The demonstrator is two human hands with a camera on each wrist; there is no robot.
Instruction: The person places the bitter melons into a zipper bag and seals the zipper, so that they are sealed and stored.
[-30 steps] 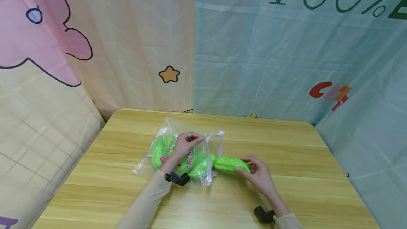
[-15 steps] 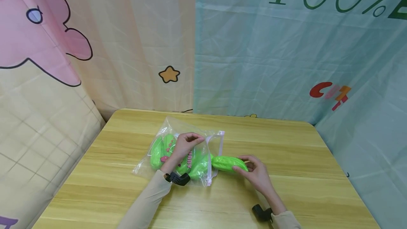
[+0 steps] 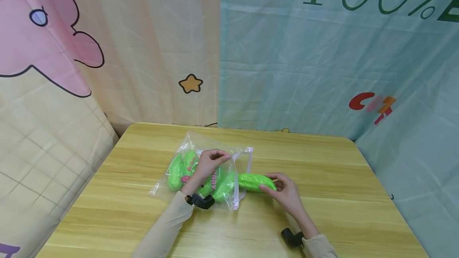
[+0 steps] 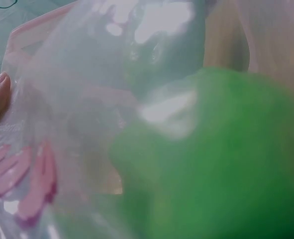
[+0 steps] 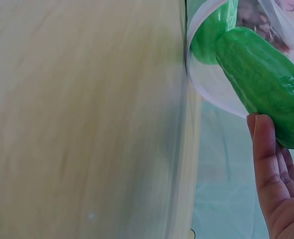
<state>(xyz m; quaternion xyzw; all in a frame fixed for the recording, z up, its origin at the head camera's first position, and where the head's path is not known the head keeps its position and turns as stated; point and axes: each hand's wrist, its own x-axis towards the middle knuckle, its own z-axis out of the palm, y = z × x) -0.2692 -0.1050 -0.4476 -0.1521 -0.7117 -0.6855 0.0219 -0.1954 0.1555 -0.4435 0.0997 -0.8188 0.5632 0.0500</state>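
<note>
A clear zip bag [image 3: 191, 140] with pink print lies on the table, its mouth facing right. Several glossy green cucumbers [image 3: 175, 174] are inside it. My left hand [image 3: 208, 164] reaches over the bag and pinches its upper film close to the mouth. At the opening, my right hand [image 3: 287, 194] grips one more cucumber [image 3: 256, 182] by its outer end between thumb and fingers. In the right wrist view the far end of this cucumber [image 5: 266, 74] is within the bag's mouth, near another green one. The left wrist view is mostly filled by blurred green [image 4: 221, 164] behind film.
The wooden table [image 3: 322, 162] extends around the bag on all sides. Printed cloth curtains [image 3: 287, 71] hang behind its back edge and along both sides. Each wrist wears a black camera [image 3: 202, 201].
My right hand has moved left, pushing its cucumber farther into the bag mouth. The cucumbers inside have shifted slightly left. My left hand has stayed in place.
</note>
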